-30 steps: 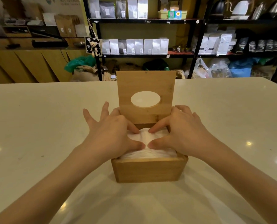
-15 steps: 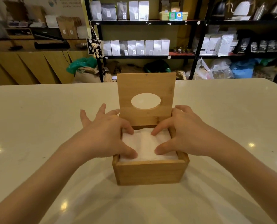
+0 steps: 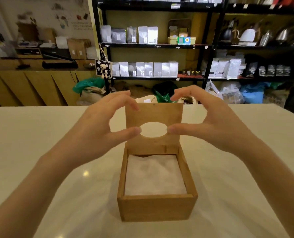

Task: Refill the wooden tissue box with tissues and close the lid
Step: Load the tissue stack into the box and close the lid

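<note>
A wooden tissue box (image 3: 156,209) stands on the white table, close in front of me. Its hinged lid (image 3: 154,113), with an oval hole, stands upright at the back. White tissues (image 3: 154,176) lie flat inside and fill the box below the rim. My left hand (image 3: 98,127) and my right hand (image 3: 216,122) hover at the lid's left and right sides. Each thumb tip is beside the oval hole and the fingers curl near the top corners. Both hands are spread and hold nothing. I cannot tell whether the fingertips touch the lid.
The white table (image 3: 40,134) stretches wide to either side of the box. Behind it stand black shelves (image 3: 153,45) with bags and kettles, and a wooden counter (image 3: 31,83) at the left.
Both hands have left the tissues and risen from inside the box to the upright lid. The tissues now lie flat and uncovered. My view has moved closer.
</note>
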